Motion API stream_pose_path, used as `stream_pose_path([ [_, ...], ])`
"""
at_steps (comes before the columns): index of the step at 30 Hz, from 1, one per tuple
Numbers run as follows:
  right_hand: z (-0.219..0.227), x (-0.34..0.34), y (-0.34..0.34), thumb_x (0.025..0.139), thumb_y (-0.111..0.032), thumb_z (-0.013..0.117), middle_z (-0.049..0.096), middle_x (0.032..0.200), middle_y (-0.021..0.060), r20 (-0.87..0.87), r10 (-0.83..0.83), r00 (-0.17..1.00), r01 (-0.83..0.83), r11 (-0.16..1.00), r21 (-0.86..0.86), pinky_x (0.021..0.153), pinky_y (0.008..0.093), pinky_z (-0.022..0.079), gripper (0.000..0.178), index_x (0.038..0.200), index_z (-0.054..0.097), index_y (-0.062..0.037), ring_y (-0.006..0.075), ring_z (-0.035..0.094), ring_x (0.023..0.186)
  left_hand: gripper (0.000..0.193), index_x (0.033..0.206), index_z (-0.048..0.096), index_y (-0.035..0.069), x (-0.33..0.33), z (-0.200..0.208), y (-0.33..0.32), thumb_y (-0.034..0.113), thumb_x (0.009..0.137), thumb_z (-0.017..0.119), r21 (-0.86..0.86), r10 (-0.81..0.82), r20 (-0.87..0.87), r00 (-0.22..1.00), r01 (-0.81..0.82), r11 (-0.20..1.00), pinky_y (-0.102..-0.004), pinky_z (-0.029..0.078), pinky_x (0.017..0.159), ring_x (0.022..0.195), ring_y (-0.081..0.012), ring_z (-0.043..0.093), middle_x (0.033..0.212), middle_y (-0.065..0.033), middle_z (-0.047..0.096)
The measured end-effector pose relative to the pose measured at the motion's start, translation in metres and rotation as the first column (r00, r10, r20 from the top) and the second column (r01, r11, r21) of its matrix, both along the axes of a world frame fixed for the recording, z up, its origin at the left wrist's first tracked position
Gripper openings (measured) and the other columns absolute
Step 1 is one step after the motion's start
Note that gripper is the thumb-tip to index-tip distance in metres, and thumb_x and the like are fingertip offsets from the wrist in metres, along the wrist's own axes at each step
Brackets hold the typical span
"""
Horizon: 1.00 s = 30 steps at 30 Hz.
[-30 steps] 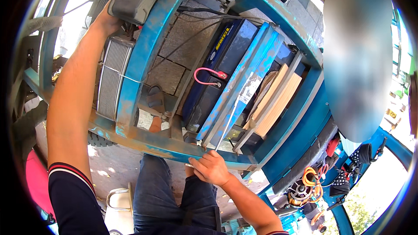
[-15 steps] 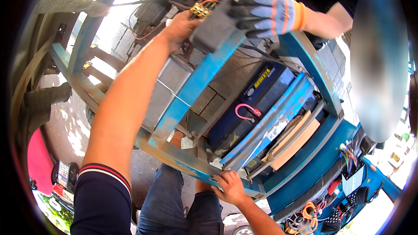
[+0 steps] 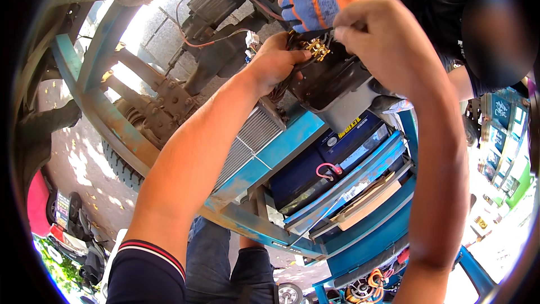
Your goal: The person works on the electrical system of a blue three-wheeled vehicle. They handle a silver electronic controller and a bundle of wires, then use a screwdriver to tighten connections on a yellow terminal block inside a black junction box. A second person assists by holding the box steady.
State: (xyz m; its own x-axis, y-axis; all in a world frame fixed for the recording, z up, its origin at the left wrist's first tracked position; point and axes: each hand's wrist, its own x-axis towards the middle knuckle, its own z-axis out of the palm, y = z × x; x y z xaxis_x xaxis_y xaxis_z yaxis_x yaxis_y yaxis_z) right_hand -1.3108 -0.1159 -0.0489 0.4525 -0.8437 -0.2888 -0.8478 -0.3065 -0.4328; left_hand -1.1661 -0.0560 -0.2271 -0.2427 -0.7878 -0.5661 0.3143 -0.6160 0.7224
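My left hand (image 3: 274,66) is closed around a cluster of brass terminals (image 3: 319,50) with dark wires, its thumb lying against the brass. Across from it, my right hand (image 3: 368,25) has its fingertips pinched together close to the wires; what lies between them is hidden. Just under the terminals is a dark open box (image 3: 329,81) with a greyish outer wall. A co-worker's blue, grey and orange gloved hand (image 3: 316,1) reaches in at the wires from above. The co-worker's other gloved hand (image 3: 392,104) is by the box's right side.
A blue metal frame (image 3: 287,141) surrounds the work, with a finned metal unit (image 3: 256,135) beside it. Dark blue batteries (image 3: 304,177) with a red cable (image 3: 329,169) sit within the frame. A white connector (image 3: 252,39) hangs on wires left of my hand. Orange cables (image 3: 376,284) lie lower right.
My right hand has left the frame's lower rail and risen to the wires. My left hand moved right with the terminals. The box has tipped, showing its open inside; the co-worker's glove shifted left.
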Motion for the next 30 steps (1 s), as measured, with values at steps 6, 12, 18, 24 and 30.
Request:
stream_pose_path([
  [6,-0.006,0.036,-0.029,0.087,-0.006,0.072,0.072,0.075,0.0157,-0.514,0.327,0.793,-0.080,0.893,0.444,0.064,0.0367,0.056,0.019,0.103,0.073,0.0053,0.0246,0.072,0.064,0.046,0.136,0.058,0.003,0.010,-0.011,0.003,0.012,0.094,0.073,-0.014,0.037,-0.058,0.998,-0.038,0.999,-0.0269,0.054,0.065,0.082,-0.0120,0.065,0.109,-0.0031,0.069],
  [12,-0.039,0.029,-0.044,0.093,-0.019,0.072,0.075,0.087,0.0143,-0.589,0.461,0.663,-0.191,0.866,0.462,0.073,0.0371,0.056,0.029,0.116,0.073,-0.0010,0.0261,0.074,0.079,0.043,0.127,0.060,-0.005,-0.002,-0.006,0.003,0.000,0.087,0.077,-0.037,0.080,-0.070,0.994,-0.083,0.996,-0.0311,0.057,0.063,0.085,-0.0181,0.070,0.111,-0.0123,0.071],
  [18,-0.062,0.026,-0.050,0.101,-0.024,0.062,0.075,0.106,0.0147,-0.606,0.462,0.648,-0.126,0.849,0.513,0.091,0.0414,0.053,0.030,0.120,0.073,-0.0037,0.0297,0.072,0.099,0.046,0.130,0.062,-0.001,0.008,-0.009,0.004,0.003,0.087,0.077,-0.060,-0.015,0.000,1.000,0.015,0.998,-0.0306,0.058,0.074,0.094,-0.0163,0.069,0.113,-0.0075,0.072],
  [24,-0.093,0.006,-0.046,0.102,-0.026,0.061,0.074,0.098,0.0180,-0.551,0.460,0.696,-0.316,0.885,0.341,0.087,0.0410,0.054,0.031,0.115,0.071,-0.0002,0.0315,0.072,0.091,0.049,0.130,0.062,-0.002,-0.003,-0.016,0.005,0.000,0.084,0.078,-0.172,0.010,0.014,1.000,-0.007,0.985,-0.0310,0.053,0.095,0.105,-0.0154,0.068,0.121,-0.0081,0.072],
  [30,-0.085,0.030,-0.053,0.102,-0.026,0.060,0.070,0.082,0.0162,-0.552,0.449,0.703,-0.105,0.833,0.544,0.070,0.0377,0.056,0.032,0.110,0.070,0.0033,0.0272,0.070,0.071,0.052,0.130,0.061,-0.002,0.002,-0.026,0.006,-0.003,0.081,0.079,-0.177,0.064,0.074,0.995,-0.051,0.983,-0.0314,0.056,0.089,0.103,-0.0163,0.069,0.120,-0.0083,0.072],
])
